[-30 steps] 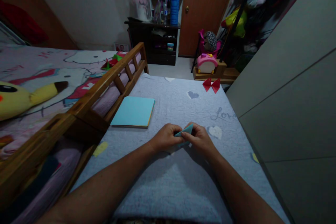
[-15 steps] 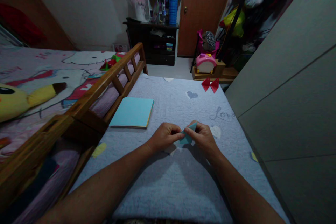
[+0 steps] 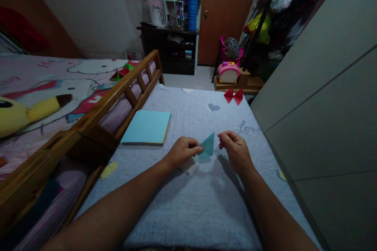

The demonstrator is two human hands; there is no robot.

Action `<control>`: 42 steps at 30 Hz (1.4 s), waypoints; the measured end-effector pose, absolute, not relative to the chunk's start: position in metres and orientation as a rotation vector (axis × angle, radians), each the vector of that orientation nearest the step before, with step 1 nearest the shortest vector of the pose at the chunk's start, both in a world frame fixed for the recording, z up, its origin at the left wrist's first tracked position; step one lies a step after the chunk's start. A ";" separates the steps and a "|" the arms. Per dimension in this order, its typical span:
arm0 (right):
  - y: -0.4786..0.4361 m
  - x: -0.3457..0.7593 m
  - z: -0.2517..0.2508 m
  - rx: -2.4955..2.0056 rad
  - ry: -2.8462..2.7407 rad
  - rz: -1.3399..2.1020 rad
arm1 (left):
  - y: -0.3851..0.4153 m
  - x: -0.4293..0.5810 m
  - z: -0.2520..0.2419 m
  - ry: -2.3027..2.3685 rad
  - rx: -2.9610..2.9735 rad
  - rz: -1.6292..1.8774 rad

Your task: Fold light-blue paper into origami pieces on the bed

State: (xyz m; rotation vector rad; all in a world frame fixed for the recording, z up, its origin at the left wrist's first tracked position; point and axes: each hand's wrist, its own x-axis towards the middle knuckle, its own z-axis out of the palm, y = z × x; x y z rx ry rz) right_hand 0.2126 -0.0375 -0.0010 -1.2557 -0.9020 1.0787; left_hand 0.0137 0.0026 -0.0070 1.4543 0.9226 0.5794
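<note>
My left hand (image 3: 185,151) pinches a small light-blue folded paper (image 3: 208,146) by its left corner, thumb on top. The paper is triangular, with one point facing up, and is held tilted over the bed sheet. Just to the right of it, my right hand (image 3: 235,150) is apart from the paper, its fingers loosely bent and holding nothing. A square stack of origami paper (image 3: 146,127), light blue on top, lies on the sheet to the left. Two red folded paper pieces (image 3: 233,96) stand at the far right corner of the bed.
The bed sheet (image 3: 188,211) is pale blue with hearts and lettering. A wooden rail (image 3: 118,93) runs along the left, with another bed and a yellow plush toy (image 3: 35,113) beyond. A pale cabinet (image 3: 326,125) borders the right side. A dark shelf (image 3: 169,60) stands behind.
My right hand has let go of the blue paper and moved a little to the right. The paper stays in my left hand, now turned so more of it shows.
</note>
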 end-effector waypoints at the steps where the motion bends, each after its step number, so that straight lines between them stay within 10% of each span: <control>1: -0.038 0.210 -0.002 -1.253 -0.931 1.161 | 0.003 0.014 -0.007 0.935 1.428 0.599; 19: -0.044 0.201 -0.007 -1.043 -1.136 1.535 | 0.012 0.011 -0.005 0.807 1.122 0.809; 42: -0.054 0.193 -0.013 -1.297 -1.895 -0.040 | 0.017 0.003 -0.020 0.818 2.311 0.905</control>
